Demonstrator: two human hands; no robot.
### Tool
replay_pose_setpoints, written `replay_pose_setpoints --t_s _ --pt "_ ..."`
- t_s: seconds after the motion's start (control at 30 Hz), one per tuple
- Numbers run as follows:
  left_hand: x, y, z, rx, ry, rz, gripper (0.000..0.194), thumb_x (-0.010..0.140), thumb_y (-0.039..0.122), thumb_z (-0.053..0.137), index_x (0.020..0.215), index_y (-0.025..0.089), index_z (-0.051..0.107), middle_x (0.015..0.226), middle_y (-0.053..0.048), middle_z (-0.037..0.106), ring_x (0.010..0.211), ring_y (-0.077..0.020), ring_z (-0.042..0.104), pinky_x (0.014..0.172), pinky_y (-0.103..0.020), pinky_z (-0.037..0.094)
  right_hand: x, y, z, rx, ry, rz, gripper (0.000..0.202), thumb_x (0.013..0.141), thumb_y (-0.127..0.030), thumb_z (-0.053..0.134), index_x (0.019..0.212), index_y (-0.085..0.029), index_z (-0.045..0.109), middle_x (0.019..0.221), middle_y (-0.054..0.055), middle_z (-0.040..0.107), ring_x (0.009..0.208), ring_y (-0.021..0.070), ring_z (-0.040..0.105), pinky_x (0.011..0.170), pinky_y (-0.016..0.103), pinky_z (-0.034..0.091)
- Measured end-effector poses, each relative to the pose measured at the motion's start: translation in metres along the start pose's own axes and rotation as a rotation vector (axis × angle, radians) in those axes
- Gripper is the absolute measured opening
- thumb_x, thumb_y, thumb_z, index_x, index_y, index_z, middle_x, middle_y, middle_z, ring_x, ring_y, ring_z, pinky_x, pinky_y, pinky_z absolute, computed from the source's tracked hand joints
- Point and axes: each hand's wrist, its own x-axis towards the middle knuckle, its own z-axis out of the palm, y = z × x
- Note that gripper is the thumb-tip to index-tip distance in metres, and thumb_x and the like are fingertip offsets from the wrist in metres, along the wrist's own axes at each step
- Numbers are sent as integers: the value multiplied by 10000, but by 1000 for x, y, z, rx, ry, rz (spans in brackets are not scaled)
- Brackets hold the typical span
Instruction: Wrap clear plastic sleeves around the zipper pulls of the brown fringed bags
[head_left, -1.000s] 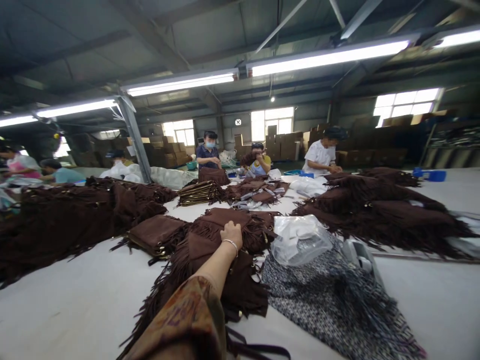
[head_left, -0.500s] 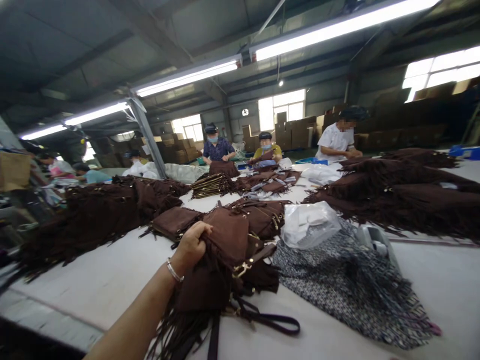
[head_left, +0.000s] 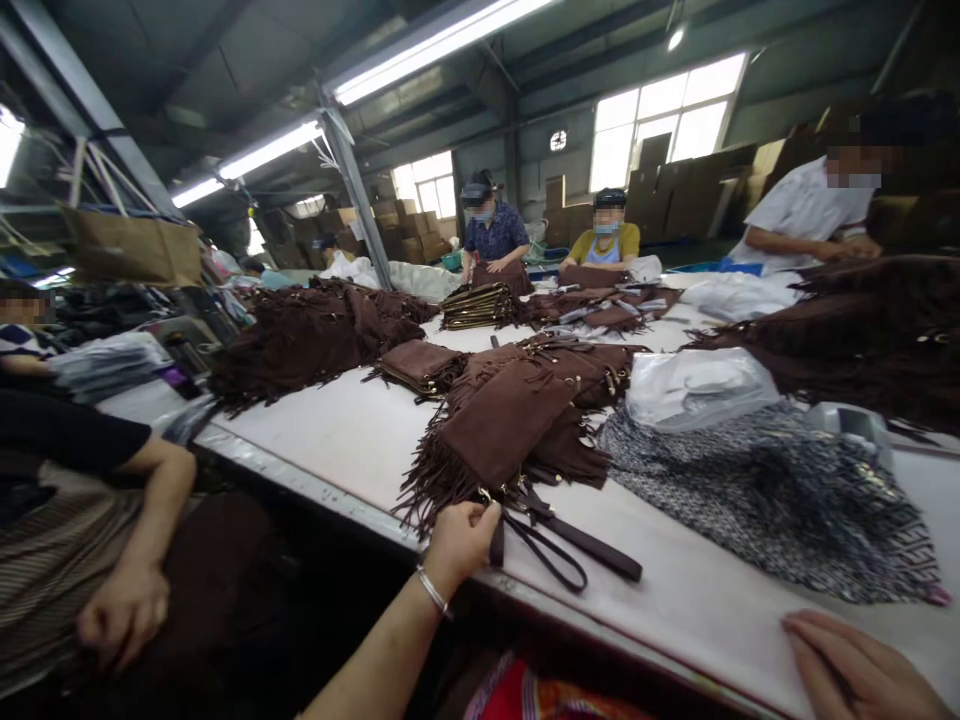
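Head view: left hand [head_left: 459, 548] pinches fringed bag [head_left: 510, 425], perhaps by strap end [head_left: 496, 550]. Bag laid out left of patterned cloth [head_left: 765, 500], straps [head_left: 600, 550] yet loose. Right hand [head_left: 870, 660], before cloth: fingers extended, nothing visibly held.

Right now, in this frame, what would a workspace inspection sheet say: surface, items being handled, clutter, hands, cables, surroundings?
Surface: white tabletop, partly covered.
Items: brown fringed bag lying over other brown bags; strap on the tabletop.
Clutter: clear plastic bag partly over patterned cloth.
Left hand: fingers closed at the fringed bag's near corner, by its gold clasp.
Right hand: fingers extended, no object visible in it.
Cables: white wires by the grey pillar.
Surroundings: co-workers; cardboard boxes behind.
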Motion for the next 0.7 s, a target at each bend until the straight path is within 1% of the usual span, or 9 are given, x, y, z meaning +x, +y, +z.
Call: replay_pose_setpoints --t_s 0.1,0.13,0.23,0.3,0.37,0.43,0.53,0.6,0.7 --pt "11 9 17 -236 4 -167 341 696 387 702 463 175 569 457 16 498 506 -121 445 520 -259 274 19 -65 1 84 -95 28 311 876 -412 514 1039 -188 656 1078 94 677 998 252 640 935 385 498" --pt "15 11 21 -290 10 -207 336 679 350 714 450 174 543 442 28 464 489 -108 415 504 -255 257 26 -89 4 116 -89 10 327 888 -412 506 1094 -190 632 1110 96 668 1036 250 627 941 386 496" --pt "22 19 31 -416 1 -304 298 696 296 682 500 187 487 423 64 387 424 -85 345 447 -237 223 52 -155 21 196 -172 -129 439 885 -375 546 1286 -197 527 1243 112 615 1156 258 567 984 402 477" --pt "20 23 32 -523 -26 -380 298 743 300 631 547 206 427 426 87 337 382 -74 295 408 -223 203 68 -183 34 205 -220 -188 492 871 -366 574 1325 -195 499 1287 124 589 1183 271 546 995 424 468" --pt "16 28 30 -633 -80 -449 307 785 290 583 575 216 371 442 105 287 362 -59 250 384 -200 189 80 -198 46 185 -242 -199 512 860 -344 583 1334 -174 492 1308 145 572 1194 291 530 994 453 457" --pt "9 32 27 -732 -163 -508 316 798 268 578 586 212 350 461 116 253 355 -43 222 371 -174 179 86 -204 54 157 -264 -175 506 852 -316 583 1320 -142 500 1284 165 585 1162 305 544 972 469 456" --pt "-7 38 28 -853 -284 -563 299 793 272 627 616 189 401 482 114 270 355 -30 256 361 -147 194 87 -205 53 141 -328 -118 359 895 -278 507 1220 -139 568 1121 147 664 1003 271 618 884 417 479" --pt "-19 43 33 -927 -336 -575 256 804 307 648 678 172 470 512 88 371 388 -41 379 371 -141 261 83 -205 45 152 -387 -57 266 938 -281 426 1070 -168 628 950 104 699 862 228 648 786 347 482" --pt "-34 51 45 -1072 -391 -537 194 831 340 645 834 163 564 701 -3 608 589 -102 609 482 -178 435 74 -208 24 170 -464 103 329 965 -360 375 820 -199 622 742 53 676 692 187 628 645 282 427"
